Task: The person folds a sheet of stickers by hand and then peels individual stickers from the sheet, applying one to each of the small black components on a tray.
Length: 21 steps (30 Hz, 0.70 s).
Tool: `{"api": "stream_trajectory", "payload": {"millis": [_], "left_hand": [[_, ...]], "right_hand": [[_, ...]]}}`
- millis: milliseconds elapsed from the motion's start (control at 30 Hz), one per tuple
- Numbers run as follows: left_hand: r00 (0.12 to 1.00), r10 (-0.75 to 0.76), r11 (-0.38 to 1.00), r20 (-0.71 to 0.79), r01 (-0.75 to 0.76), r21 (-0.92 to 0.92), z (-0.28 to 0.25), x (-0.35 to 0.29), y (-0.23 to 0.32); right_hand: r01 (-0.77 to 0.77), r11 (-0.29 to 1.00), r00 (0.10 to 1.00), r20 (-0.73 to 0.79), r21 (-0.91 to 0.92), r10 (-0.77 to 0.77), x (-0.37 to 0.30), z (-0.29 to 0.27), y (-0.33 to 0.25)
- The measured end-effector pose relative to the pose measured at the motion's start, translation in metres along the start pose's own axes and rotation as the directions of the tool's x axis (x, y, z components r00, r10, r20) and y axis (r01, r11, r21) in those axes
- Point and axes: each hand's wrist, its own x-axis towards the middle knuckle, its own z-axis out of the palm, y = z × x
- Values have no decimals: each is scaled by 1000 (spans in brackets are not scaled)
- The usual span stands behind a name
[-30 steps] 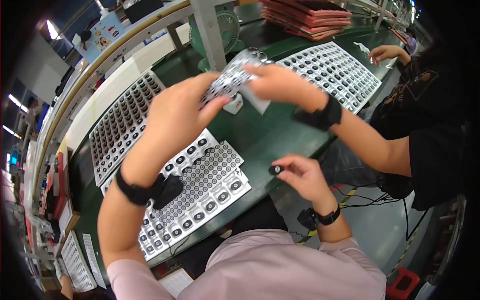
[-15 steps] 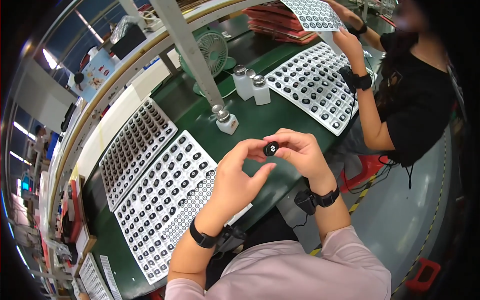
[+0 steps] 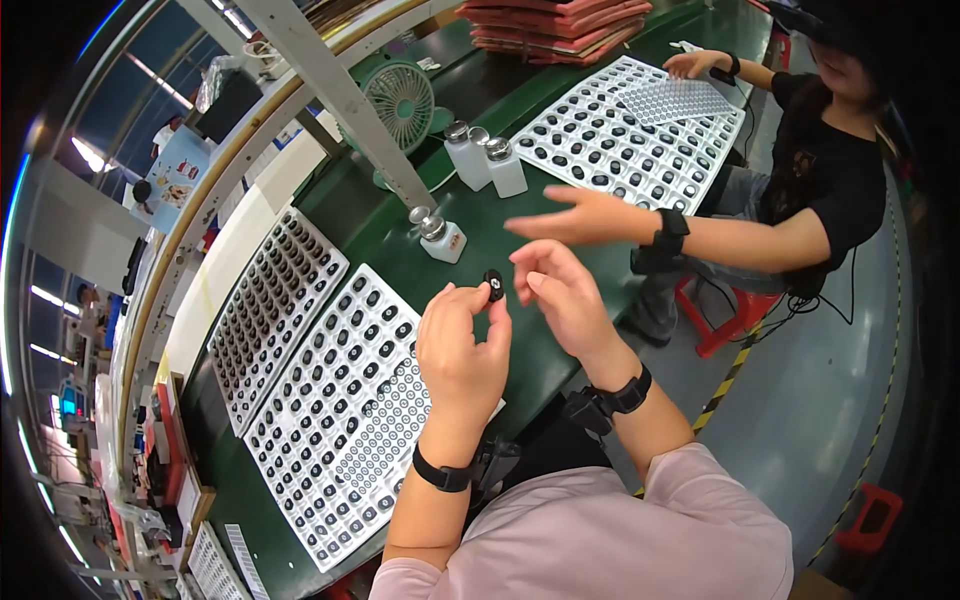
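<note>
My left hand pinches a small black oval part with a white round mark on its face, between thumb and fingertips. Just to its right is my right hand, apart from the part, its fingers loosely curled and spread with nothing visible in them. Left of my left forearm lies a white tray with rows of similar black parts in its pockets. A sheet of round stickers rests on that tray, partly covered by my left hand and forearm.
A second tray of black parts lies farther left. Dispenser bottles stand beside a metal post and a green fan. At right, a co-worker's hand reaches over the green table near another filled tray.
My right hand has come off the black part, which my left hand now holds farther left. The co-worker has lowered the sticker sheet onto their tray and stretched an arm toward my hands.
</note>
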Motion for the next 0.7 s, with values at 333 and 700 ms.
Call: {"api": "stream_trajectory", "payload": {"millis": [333, 700], "left_hand": [[997, -70, 998, -27, 70, -8, -9, -3, -4], [929, -347, 864, 126, 369, -343, -26, -20, 6]], "right_hand": [[144, 775, 968, -74, -615, -238, -15, 17, 10], [-144, 862, 964, -267, -486, 10, -20, 17, 16]]}}
